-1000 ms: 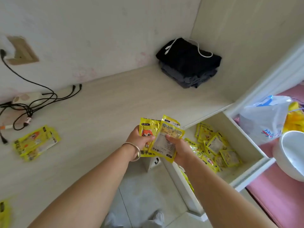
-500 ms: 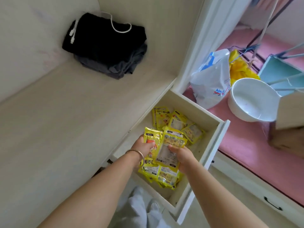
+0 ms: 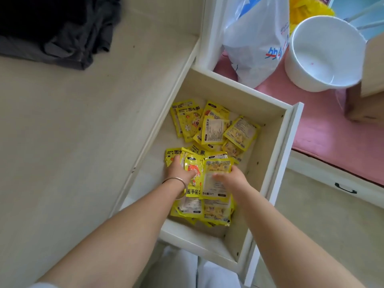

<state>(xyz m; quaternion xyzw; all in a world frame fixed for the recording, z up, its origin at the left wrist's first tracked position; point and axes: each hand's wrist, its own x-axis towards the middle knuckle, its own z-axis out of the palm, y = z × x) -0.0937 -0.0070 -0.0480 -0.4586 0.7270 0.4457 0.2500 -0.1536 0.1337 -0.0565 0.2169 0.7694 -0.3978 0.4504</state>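
An open white drawer (image 3: 278, 154) holds several yellow snack packets (image 3: 216, 127) lying loose. My left hand (image 3: 178, 169), with a metal bangle on the wrist, grips a yellow packet with an orange figure (image 3: 194, 177) low inside the drawer. Beside it, my right hand (image 3: 232, 177) holds another yellow packet (image 3: 216, 183) with a pale printed panel, thumb on top. Both held packets lie over a pile of more packets (image 3: 199, 210) at the drawer's near end.
A pale wooden desk top (image 3: 72, 132) lies left of the drawer, with folded black and grey clothes (image 3: 56, 32) at its back. Right of the drawer, on a pink surface (image 3: 324, 129), stand a white plastic bag (image 3: 257, 38) and a white basin (image 3: 324, 53).
My view has swung right and down onto the drawer. Both hands have lowered the held packets from above the desk edge into the drawer, onto the near pile.
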